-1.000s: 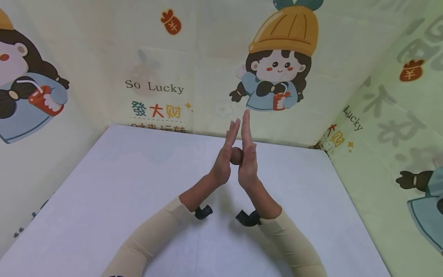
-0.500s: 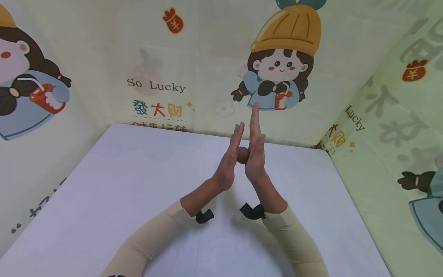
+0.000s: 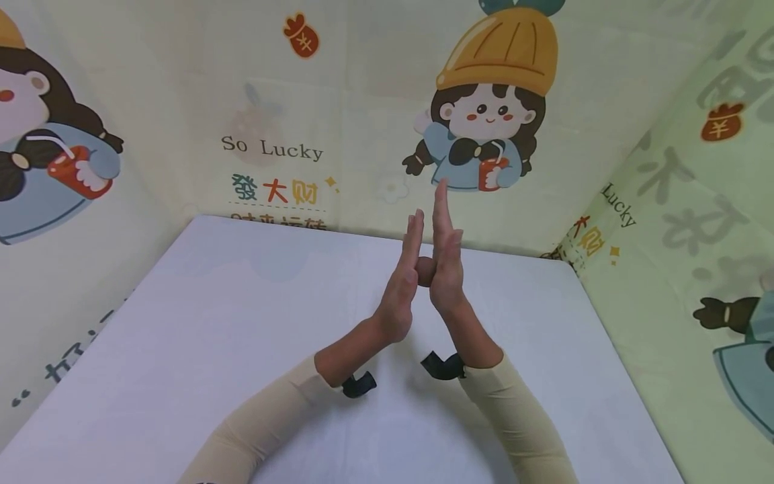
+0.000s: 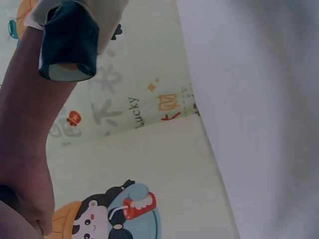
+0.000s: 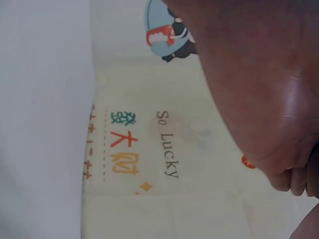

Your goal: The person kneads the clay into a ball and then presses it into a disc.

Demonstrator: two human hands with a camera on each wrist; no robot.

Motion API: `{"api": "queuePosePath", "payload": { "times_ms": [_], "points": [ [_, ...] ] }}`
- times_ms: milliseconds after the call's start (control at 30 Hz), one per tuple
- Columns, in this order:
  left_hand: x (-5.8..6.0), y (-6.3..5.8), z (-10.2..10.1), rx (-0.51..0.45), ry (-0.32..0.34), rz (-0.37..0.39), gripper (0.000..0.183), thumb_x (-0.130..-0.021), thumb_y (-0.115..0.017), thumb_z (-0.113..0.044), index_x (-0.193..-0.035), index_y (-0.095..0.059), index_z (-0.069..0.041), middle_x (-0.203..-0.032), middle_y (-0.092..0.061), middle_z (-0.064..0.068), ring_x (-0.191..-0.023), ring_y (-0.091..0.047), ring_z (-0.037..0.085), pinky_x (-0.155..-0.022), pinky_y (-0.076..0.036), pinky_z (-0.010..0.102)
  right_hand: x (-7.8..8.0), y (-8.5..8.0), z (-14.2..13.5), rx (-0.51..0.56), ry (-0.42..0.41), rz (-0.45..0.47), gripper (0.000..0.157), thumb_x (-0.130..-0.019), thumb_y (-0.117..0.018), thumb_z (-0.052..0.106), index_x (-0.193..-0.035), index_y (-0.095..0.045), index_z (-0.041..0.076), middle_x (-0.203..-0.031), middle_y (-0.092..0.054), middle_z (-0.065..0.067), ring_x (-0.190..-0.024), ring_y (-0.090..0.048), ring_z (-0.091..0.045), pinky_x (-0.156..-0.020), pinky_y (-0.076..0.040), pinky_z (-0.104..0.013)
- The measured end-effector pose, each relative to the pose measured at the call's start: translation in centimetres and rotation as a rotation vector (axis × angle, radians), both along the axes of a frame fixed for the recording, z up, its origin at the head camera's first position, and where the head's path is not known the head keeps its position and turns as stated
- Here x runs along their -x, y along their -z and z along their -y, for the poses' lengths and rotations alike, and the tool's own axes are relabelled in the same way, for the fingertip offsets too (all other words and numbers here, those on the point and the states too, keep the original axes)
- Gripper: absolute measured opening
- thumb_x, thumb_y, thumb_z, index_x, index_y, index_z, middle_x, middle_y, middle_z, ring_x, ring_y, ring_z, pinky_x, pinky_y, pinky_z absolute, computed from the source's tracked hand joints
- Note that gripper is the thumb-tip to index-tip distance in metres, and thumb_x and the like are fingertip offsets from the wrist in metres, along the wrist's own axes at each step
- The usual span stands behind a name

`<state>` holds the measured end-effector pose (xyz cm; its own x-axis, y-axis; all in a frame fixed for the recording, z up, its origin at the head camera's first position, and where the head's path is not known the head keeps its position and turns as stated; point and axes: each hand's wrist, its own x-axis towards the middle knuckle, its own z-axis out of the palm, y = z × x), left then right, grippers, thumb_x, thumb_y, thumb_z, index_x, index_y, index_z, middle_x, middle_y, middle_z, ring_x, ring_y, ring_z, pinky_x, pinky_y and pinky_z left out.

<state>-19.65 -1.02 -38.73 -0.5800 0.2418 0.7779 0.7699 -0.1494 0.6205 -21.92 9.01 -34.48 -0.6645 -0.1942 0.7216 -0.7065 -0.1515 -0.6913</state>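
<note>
A small brown ball sits between two upright palms above the table in the head view. My left hand presses it from the left, fingers straight and pointing up and away. From the right, my right hand lies flat against it, its fingertips higher than the left ones. The heels of the palms stand apart below the ball. In the left wrist view a bare forearm runs down the left edge, with a dark object partly visible at the corner. A hand fills the right of the right wrist view, and the ball cannot be made out there.
A white table spreads beneath both arms. Behind it and at the sides hang pale cloth walls printed with cartoon figures and lettering. Dark curved wrist pieces stick out below the wrists.
Both hands and the ball have shifted slightly right. My right fingertips have risen. Over the last half second, my left palm's heel has dropped a little while the ball stays pressed between the palms.
</note>
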Motion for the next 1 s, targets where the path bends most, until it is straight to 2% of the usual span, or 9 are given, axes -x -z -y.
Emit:
{"api": "queuePosePath", "payload": {
  "times_ms": [233, 400, 633, 800, 1000],
  "points": [
    [-0.5, -0.8, -0.1, -0.024, -0.043, -0.043, 0.083, -0.110, -0.011, -0.058, -0.167, 0.000, 0.001, -0.176, 0.003, 0.012, -0.161, 0.011, 0.029, -0.126, 0.007, 0.051, 0.0, 0.8, 0.1, 0.016, -0.034, 0.063, 0.086, -0.108, -0.019, 0.067, -0.169, -0.002, 0.009, -0.177, 0.000, 0.004, -0.161, 0.001, -0.015, -0.127, -0.004, -0.049],
    [-0.7, -1.4, 0.0, -0.041, -0.084, -0.053, 0.085, -0.110, -0.011, -0.060, -0.166, -0.002, 0.003, -0.176, 0.002, 0.011, -0.161, 0.011, 0.029, -0.126, 0.006, 0.050, 0.0, 1.6, 0.4, 0.047, -0.079, 0.106, 0.085, -0.108, -0.019, 0.067, -0.169, -0.004, 0.010, -0.177, 0.001, -0.002, -0.161, -0.007, -0.018, -0.126, -0.011, -0.054],
    [-0.2, -2.3, 0.4, -0.081, -0.111, -0.057, 0.085, -0.110, -0.012, -0.059, -0.166, -0.001, 0.004, -0.176, 0.003, 0.012, -0.161, 0.011, 0.027, -0.126, 0.007, 0.049, 0.2, 2.5, 1.1, 0.028, -0.091, 0.075, 0.081, -0.110, -0.014, 0.062, -0.169, -0.005, 0.008, -0.176, -0.006, 0.002, -0.161, -0.007, -0.019, -0.127, -0.005, -0.052],
    [0.2, -2.8, 0.7, -0.100, -0.132, -0.077, 0.085, -0.110, -0.012, -0.059, -0.165, 0.000, 0.005, -0.176, 0.002, 0.014, -0.161, 0.012, 0.029, -0.126, 0.007, 0.049, -0.1, 2.9, 1.6, 0.027, -0.094, 0.057, 0.079, -0.111, -0.014, 0.061, -0.169, -0.005, 0.007, -0.176, -0.007, 0.002, -0.161, -0.011, -0.022, -0.127, -0.007, -0.047],
    [1.0, -3.1, 1.0, -0.134, -0.141, -0.067, 0.083, -0.110, -0.013, -0.058, -0.166, 0.002, 0.001, -0.177, 0.004, 0.009, -0.160, 0.013, 0.027, -0.126, 0.007, 0.047, -0.6, 3.2, 2.1, 0.013, -0.062, 0.029, 0.077, -0.112, -0.014, 0.058, -0.168, -0.006, 0.005, -0.176, -0.007, 0.000, -0.161, -0.006, -0.021, -0.128, -0.007, -0.044]
  ]
}}
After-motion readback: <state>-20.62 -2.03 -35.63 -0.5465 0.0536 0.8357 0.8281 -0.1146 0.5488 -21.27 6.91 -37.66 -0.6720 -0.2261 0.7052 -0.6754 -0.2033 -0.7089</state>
